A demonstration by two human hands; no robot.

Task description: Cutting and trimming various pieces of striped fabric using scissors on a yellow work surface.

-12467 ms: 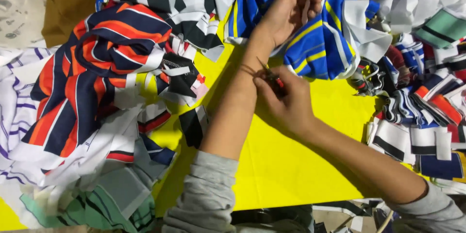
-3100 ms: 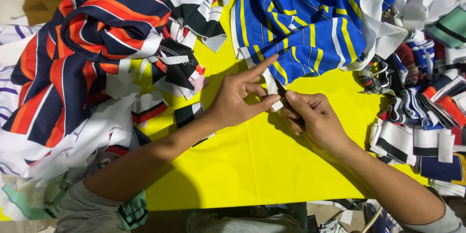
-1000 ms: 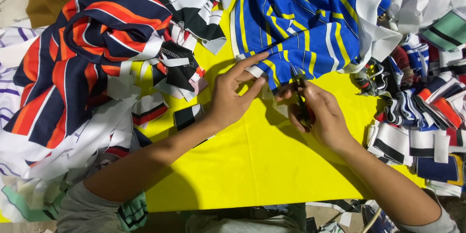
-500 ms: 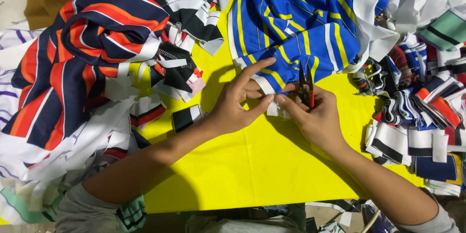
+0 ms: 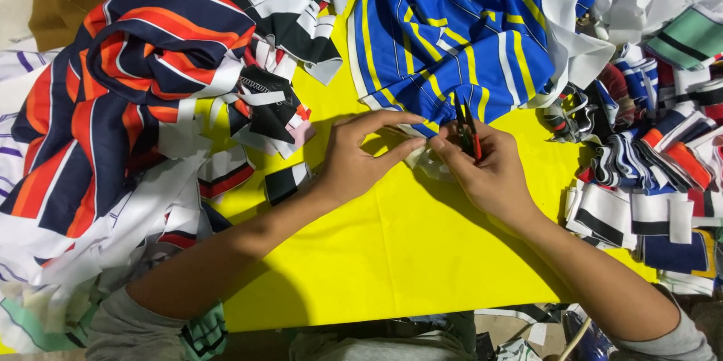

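My left hand (image 5: 361,158) pinches the lower edge of a blue garment with yellow and white stripes (image 5: 459,37), fingers pointing right. My right hand (image 5: 486,169) meets it there and grips a small red-and-black thread snipper (image 5: 468,129), its blades pointing up at the garment's hem. A pale scrap of cloth (image 5: 422,159) lies between the two hands. Both hands rest over a yellow table cover (image 5: 392,248).
A navy, orange and white striped garment (image 5: 113,97) lies at the left, with black-and-white pieces (image 5: 279,0) at the top. Stacked striped collar strips (image 5: 648,180) crowd the right edge. White and green cloth (image 5: 678,22) sits at top right.
My right hand shifted slightly, turning the snipper more upright against the blue hem. My left hand's fingers closed in on the hem edge. The cloth piles stayed put.
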